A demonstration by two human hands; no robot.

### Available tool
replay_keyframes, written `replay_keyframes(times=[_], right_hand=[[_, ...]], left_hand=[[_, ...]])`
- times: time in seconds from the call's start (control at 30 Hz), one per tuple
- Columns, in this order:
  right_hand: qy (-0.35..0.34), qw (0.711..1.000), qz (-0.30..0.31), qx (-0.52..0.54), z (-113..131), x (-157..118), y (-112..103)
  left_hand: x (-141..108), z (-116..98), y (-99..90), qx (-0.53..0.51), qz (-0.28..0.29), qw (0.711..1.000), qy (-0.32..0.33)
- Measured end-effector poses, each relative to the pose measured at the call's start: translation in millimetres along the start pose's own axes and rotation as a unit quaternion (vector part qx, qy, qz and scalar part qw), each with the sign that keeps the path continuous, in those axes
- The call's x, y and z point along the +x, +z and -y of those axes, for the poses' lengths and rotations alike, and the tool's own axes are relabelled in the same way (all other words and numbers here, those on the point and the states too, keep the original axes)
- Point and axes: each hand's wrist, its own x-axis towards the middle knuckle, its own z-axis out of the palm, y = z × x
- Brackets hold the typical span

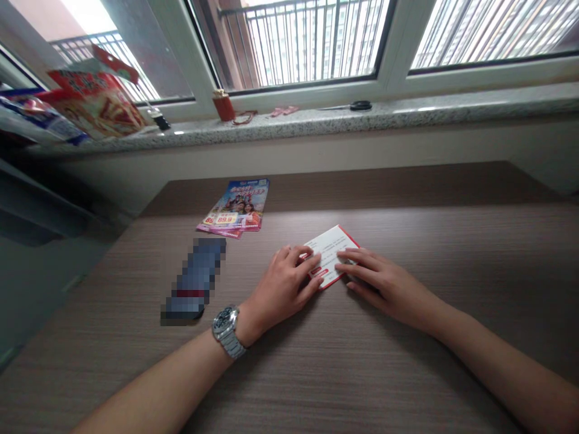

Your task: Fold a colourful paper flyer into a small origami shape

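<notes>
A small white leaflet (332,244) with red edges and printed text lies at an angle on the table. My left hand (289,277), with a metal watch (227,331) on its wrist, rests its fingers on the leaflet's left side. From the right, my right hand (377,277) touches the opposite edge with fingers stretched out. Both hands lie rather flat, palms down, and neither grips the paper. Parts of the leaflet's left and right edges are hidden under the fingers.
Colourful flyers (239,206) lie stacked beyond my left hand. Nearer is a pixelated dark phone-like object (195,277) on the brown table (289,380). Snack bags (99,102), a red lighter-like object (223,106) and scissors (360,105) sit on the stone windowsill (434,114).
</notes>
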Motion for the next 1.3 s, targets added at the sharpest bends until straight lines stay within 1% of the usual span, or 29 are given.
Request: replay_keyframes(times=[0.27,0.5,0.73,1.07,1.3], right_hand=[[0.009,1.000,-0.005,0.007,-3.8,-0.8,-1.1],[0.009,1.000,-0.021,0.002,-4.3,-0.1,-2.1],[0.012,1.000,-0.027,-0.005,-5.9,-0.9,0.0],[0.011,0.999,-0.036,-0.004,-3.2,-0.1,-2.8],[0.013,0.999,-0.030,-0.007,-3.1,0.3,-2.6]], left_hand=[[-0.1,2.8,0.9,-0.003,-0.010,1.000,-0.001],[-1.2,5.5,2.1,0.008,0.016,1.000,0.002],[-0.9,5.2,2.0,0.006,0.010,1.000,0.004],[-0.7,3.8,1.0,0.007,0.011,1.000,0.005],[-0.9,5.2,2.3,0.008,0.012,1.000,0.003]])
